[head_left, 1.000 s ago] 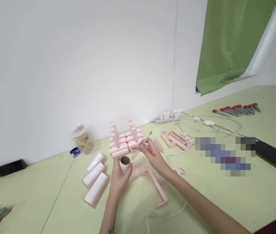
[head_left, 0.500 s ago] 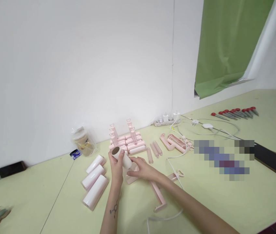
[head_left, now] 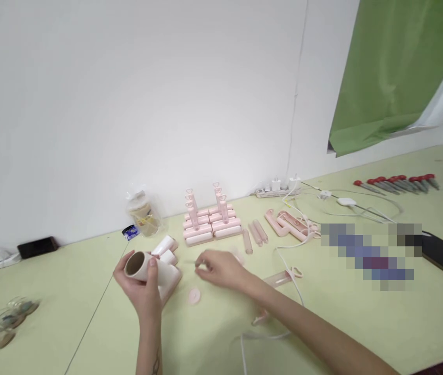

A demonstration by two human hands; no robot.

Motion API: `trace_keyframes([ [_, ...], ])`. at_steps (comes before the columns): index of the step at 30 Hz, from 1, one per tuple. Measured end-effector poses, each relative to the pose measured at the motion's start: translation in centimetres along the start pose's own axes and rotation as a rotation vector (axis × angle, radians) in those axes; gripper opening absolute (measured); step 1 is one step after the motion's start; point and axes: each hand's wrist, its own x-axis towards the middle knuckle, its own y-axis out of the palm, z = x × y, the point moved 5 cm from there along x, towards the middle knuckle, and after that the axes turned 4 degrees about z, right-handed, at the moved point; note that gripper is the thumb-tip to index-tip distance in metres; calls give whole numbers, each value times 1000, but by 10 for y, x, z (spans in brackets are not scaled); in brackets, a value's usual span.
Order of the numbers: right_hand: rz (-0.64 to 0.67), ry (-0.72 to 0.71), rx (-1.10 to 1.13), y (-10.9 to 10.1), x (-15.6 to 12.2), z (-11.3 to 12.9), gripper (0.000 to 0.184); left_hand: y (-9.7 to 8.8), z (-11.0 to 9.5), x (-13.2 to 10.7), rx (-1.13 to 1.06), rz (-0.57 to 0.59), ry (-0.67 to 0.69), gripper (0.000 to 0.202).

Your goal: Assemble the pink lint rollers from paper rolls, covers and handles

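Note:
My left hand [head_left: 140,291] grips a white paper roll with a brown cardboard core [head_left: 140,264], its open end facing me, above the pale green table [head_left: 362,323]. My right hand [head_left: 221,269] hovers to its right with fingers pinched on a thin small tool [head_left: 195,263]; what the tool is cannot be told. A round pink cap [head_left: 194,296] lies on the table between my hands. More white rolls [head_left: 165,246] lie just behind my left hand. A pink roller handle [head_left: 280,279] lies under my right forearm.
A stack of pink rollers [head_left: 209,225] stands behind the hands, with loose pink handles [head_left: 290,225] to its right. A bagged cup [head_left: 143,216], a power strip [head_left: 274,191], white cables [head_left: 346,202], red-handled screwdrivers [head_left: 397,183], a black phone [head_left: 37,247] and glass bits [head_left: 4,319] lie around.
My left hand carried the roll to the left and nearer to me. My right hand left the pink handle and now pinches a thin tool. The round pink cap now shows on the table.

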Motion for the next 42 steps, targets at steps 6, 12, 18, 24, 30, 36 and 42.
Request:
trace_keyframes([
  [6,282,-63,-192,59,-6,27,13,-34,1,-5,-55,30,33,46],
  [12,83,76,-161,19,-23,10,26,-38,5,-7,88,98,-220,51],
  [18,-121,248,-152,-26,-24,-30,18,8,27,-21,322,572,-260,51],
  [24,-381,355,-75,-61,-55,-51,31,85,31,-42,507,948,-15,43],
  [30,-526,438,26,-98,-138,-44,36,122,39,-59,835,1230,203,41],
  [36,-555,432,-5,-131,-209,-67,34,123,46,-71,1107,1338,222,47],
  [42,-532,349,24,-141,-248,-91,27,114,40,-66,1271,1345,93,36],
])
